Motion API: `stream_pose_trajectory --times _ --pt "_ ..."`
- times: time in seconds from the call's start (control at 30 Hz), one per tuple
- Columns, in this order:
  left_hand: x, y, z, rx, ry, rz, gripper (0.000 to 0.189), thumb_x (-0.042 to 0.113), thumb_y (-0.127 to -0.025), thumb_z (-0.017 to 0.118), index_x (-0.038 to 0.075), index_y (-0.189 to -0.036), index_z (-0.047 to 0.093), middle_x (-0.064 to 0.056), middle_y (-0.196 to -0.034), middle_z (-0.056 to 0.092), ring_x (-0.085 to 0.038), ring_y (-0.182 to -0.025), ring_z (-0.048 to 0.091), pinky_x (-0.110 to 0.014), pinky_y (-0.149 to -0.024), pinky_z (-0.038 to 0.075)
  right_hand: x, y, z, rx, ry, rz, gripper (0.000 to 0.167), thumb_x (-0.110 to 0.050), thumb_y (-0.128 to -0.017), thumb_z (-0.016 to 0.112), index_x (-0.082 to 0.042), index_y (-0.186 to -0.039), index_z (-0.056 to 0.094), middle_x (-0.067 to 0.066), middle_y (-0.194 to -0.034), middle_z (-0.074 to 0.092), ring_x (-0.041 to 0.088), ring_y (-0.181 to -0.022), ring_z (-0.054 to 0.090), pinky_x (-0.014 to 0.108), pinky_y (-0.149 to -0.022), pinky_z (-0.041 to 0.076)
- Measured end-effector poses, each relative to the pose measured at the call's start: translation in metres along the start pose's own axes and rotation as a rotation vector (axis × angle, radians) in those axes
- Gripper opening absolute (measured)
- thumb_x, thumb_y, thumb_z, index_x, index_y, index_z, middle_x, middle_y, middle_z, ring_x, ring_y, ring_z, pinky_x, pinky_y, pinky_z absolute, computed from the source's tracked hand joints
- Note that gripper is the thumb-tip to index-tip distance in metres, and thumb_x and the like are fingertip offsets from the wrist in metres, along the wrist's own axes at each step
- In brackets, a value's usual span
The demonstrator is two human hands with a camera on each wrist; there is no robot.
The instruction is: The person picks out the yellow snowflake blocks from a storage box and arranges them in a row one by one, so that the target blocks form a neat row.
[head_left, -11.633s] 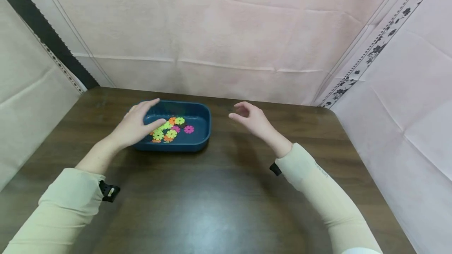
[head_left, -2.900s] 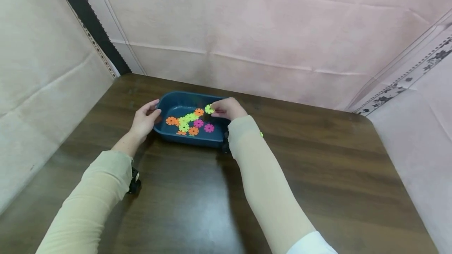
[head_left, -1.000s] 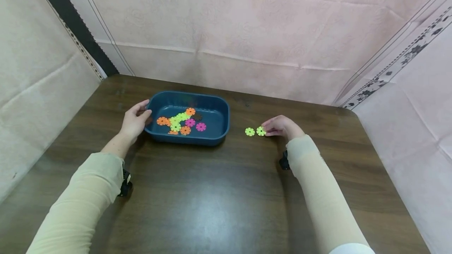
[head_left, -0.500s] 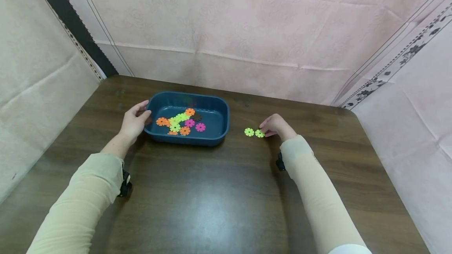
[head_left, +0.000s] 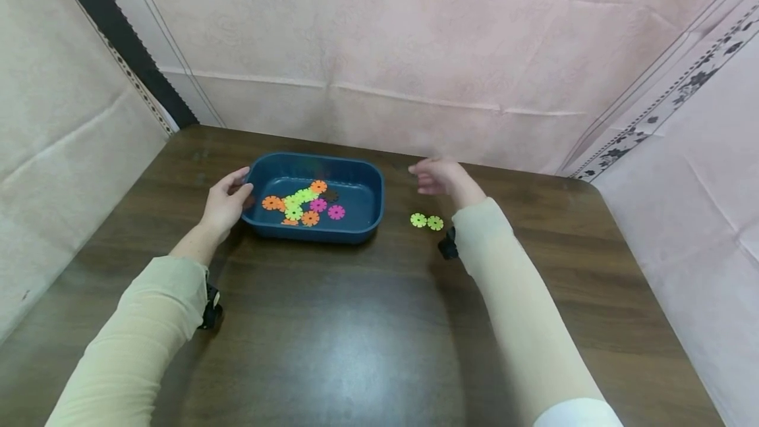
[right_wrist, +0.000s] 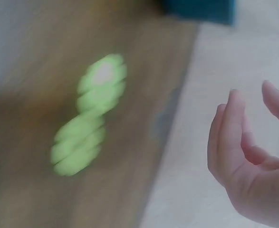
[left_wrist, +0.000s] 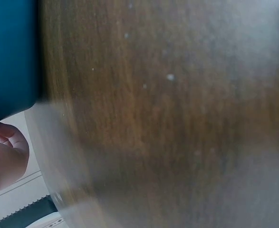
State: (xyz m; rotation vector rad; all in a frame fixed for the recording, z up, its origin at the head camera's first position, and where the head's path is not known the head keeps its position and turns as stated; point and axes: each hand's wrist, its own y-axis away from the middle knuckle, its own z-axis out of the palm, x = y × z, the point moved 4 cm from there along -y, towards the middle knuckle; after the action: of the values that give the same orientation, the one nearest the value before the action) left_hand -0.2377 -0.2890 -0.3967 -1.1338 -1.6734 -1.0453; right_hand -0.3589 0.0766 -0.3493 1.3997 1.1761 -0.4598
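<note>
My left hand [head_left: 224,205] holds the left end of a dark blue plastic tub [head_left: 371,216], with thumb and fingers at its wall. In the left wrist view that hand [left_wrist: 8,154] shows at the tub's corner. Several notched, flower-shaped plastic discs in orange, yellow-green, pink and brown lie in the tub, a pink disc [head_left: 336,212] nearest its right side. On the table to the right, two yellow-green discs, a left one [head_left: 418,220] and a right one [head_left: 435,223], lie edge to edge. Raised behind them, my right hand [head_left: 441,180] holds nothing; thumb and fingers are apart in the right wrist view.
The brown wood-grain table [head_left: 332,321] has a pale cloth wall [head_left: 379,38] along its back edge. More cloth hangs at the left [head_left: 65,170] and right sides.
My right hand has let go of the second yellow-green disc, now beside the first, and has moved up and left. The left hand and tub stay put over the last second.
</note>
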Motion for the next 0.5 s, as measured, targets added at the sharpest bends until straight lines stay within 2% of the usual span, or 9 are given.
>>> stream_pose_trajectory --times 0.1,0.23,0.33,0.5 --pt "0.0 -0.001 -0.001 0.001 -0.002 0.003 0.052 0.028 -0.102 0.035 0.017 -0.15 0.021 -0.02 -0.148 0.027 -0.035 -0.132 0.038 -0.045 -0.109 0.036 -0.027 0.006 0.018 -0.032 -0.09 -0.02 0.064 -0.014 -0.091 0.06 -0.003 -0.146 0.027 0.019 -0.143 0.041 0.029 -0.13 0.044 0.033 -0.099 0.048" --pt "0.0 -0.001 -0.001 0.002 0.001 0.005 0.051 0.026 -0.102 0.035 0.016 -0.15 0.021 -0.02 -0.148 0.027 -0.035 -0.131 0.038 -0.045 -0.109 0.036 -0.052 0.017 0.048 -0.056 -0.122 -0.052 0.061 -0.02 -0.09 0.062 -0.006 -0.143 0.035 0.016 -0.137 0.049 0.025 -0.124 0.05 0.033 -0.097 0.05" --pt "0.0 0.0 -0.001 0.001 0.008 0.012 0.051 0.026 -0.102 0.034 0.015 -0.15 0.021 -0.02 -0.147 0.027 -0.035 -0.132 0.037 -0.045 -0.11 0.036 -0.059 0.018 0.07 -0.064 -0.157 -0.059 0.056 -0.021 -0.088 0.065 -0.006 -0.137 0.043 0.014 -0.133 0.052 0.026 -0.122 0.052 0.032 -0.094 0.052" --pt "-0.002 -0.001 0.001 -0.005 0.011 0.021 0.051 0.027 -0.102 0.034 0.014 -0.15 0.021 -0.02 -0.147 0.027 -0.034 -0.132 0.036 -0.043 -0.109 0.037 -0.055 0.014 0.103 -0.086 -0.212 -0.046 0.056 -0.021 -0.085 0.068 -0.006 -0.134 0.046 0.014 -0.132 0.053 0.028 -0.122 0.052 0.032 -0.093 0.052"
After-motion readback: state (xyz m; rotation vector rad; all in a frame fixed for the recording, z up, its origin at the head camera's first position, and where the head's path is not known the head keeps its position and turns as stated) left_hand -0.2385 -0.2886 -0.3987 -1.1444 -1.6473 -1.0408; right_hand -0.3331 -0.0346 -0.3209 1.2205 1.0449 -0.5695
